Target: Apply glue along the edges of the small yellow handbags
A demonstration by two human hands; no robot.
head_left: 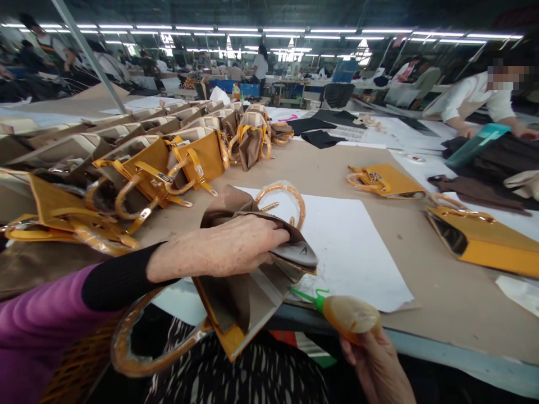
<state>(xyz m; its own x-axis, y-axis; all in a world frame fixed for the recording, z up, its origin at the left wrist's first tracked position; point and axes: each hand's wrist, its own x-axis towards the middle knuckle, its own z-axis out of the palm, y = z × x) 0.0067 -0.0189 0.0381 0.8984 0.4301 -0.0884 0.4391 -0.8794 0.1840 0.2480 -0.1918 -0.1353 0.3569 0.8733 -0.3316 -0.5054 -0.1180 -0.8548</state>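
Observation:
My left hand (236,247) is closed on the brown lining at the mouth of a yellow handbag (236,341), with some fingertips hidden by the cloth. The bag lies tilted over the table's front edge, its inside facing me. One plastic-wrapped round handle (138,359) hangs toward my lap; the other handle (301,205) rests on a white sheet (357,241). In my right hand (374,359) is a squeeze bottle (351,314) of amber glue-like liquid. Its green nozzle points left, its tip close to the bag's open edge; whether they touch I cannot tell.
Rows of similar bags (197,154) crowd the table's left side. To the right lie a flat yellow bag (387,179) and another yellow bag (488,233). A co-worker (471,98) leans over dark cloth (505,163) at far right. A metal pole (90,56) rises at left.

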